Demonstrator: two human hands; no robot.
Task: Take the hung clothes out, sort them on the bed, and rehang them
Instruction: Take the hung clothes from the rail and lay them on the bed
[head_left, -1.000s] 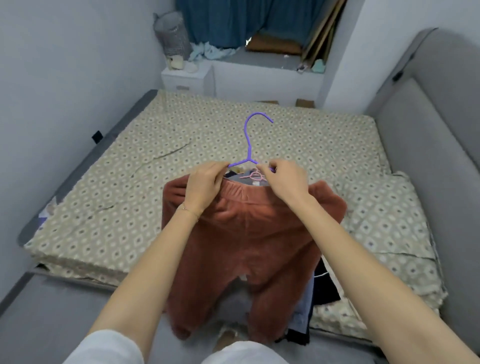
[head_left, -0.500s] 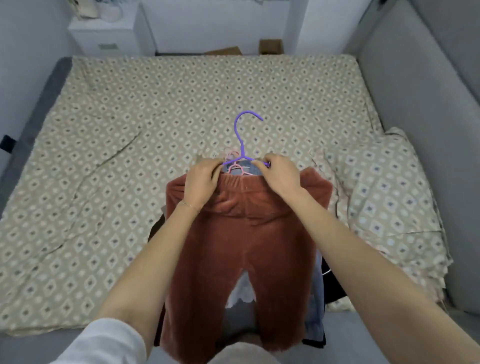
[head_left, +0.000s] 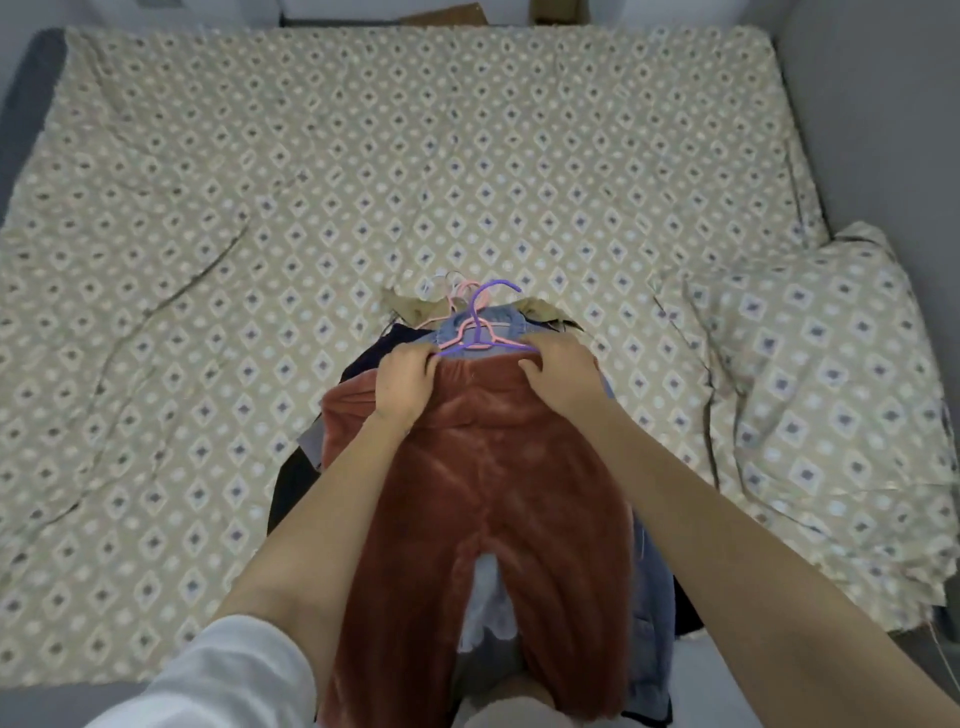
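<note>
left hand (head_left: 408, 382): fingers curled, gripped the rust pants (head_left: 483, 493) waistband at the purple hanger's (head_left: 480, 332) left end
right hand (head_left: 563, 376): curled, gripped waistband at the hanger's right end
rust pants: lay atop the clothes pile on the bed (head_left: 260, 208), near edge
under pants: denim garment (head_left: 483, 325), pink hanger (head_left: 457, 306)
pillow (head_left: 831, 389): right of the pile

We lower the rust-red trousers (head_left: 483, 467) onto the clothes pile (head_left: 652, 571) on the bed (head_left: 260, 260); the purple hanger (head_left: 480, 319) now lies flat.
</note>
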